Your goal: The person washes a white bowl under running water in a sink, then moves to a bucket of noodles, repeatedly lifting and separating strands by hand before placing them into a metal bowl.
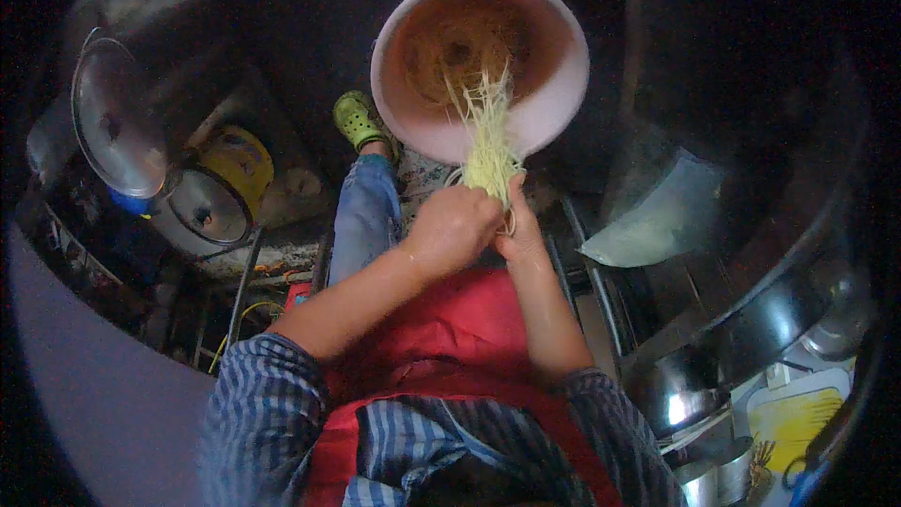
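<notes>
Both of my hands are together in front of the red apron [450,317], gripping one bundle of thin, pale yellow strands [489,148]. The strands look like noodles or a stringy vegetable; which, I cannot tell. My left hand [457,225] is curled around the lower end, knuckles up. On the other side, my right hand [519,222] holds the bundle with its thumb pointing up along it. The loose ends fan out over the near rim of a pink tub [552,109]. Inside, the tub looks brownish, and its bottom is dim.
At left are a round metal lid [116,120] and a yellow container [243,162] beside another lidded pot [208,208]. My foot in a green clog [357,118] is beside the tub. A pale sheet [654,215] and shiny metal vessels [676,387] are at right, near a white tray [760,412] holding yellow pieces.
</notes>
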Demonstrator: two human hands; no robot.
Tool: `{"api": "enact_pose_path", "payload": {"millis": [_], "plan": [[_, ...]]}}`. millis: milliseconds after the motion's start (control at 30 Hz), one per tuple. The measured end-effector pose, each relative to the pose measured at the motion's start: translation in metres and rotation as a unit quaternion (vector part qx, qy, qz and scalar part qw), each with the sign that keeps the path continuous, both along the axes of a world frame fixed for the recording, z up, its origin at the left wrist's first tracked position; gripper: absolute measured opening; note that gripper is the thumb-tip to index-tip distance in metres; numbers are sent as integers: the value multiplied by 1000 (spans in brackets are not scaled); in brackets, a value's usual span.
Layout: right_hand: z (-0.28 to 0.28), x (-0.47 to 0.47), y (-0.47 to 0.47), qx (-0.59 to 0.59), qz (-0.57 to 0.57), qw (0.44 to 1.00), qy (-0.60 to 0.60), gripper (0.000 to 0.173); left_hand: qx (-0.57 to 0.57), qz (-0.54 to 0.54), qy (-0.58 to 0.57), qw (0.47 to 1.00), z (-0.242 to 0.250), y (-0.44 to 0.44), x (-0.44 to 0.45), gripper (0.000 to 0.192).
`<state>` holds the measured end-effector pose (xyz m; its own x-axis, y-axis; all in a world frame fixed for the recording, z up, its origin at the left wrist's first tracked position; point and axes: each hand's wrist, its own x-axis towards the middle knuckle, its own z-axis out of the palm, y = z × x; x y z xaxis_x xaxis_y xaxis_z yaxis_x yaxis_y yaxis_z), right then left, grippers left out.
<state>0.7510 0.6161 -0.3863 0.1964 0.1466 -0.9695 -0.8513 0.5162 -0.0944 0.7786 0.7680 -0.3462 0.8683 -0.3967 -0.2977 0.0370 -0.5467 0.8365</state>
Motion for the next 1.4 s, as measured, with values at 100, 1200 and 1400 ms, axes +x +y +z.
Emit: {"api": "enact_pose_path", "payload": {"millis": [100,1200,1400], "plan": [[33,24,10,266,-34,960,-75,88,-2,-130,3,991,46,-6,-7,12],[137,131,7,-335,380,682,-527,30,-11,-106,-138,985,131,41,76,7],[151,81,-16,248,29,957,-146,34,-54,-134,-102,984,120,48,113,19]]}}
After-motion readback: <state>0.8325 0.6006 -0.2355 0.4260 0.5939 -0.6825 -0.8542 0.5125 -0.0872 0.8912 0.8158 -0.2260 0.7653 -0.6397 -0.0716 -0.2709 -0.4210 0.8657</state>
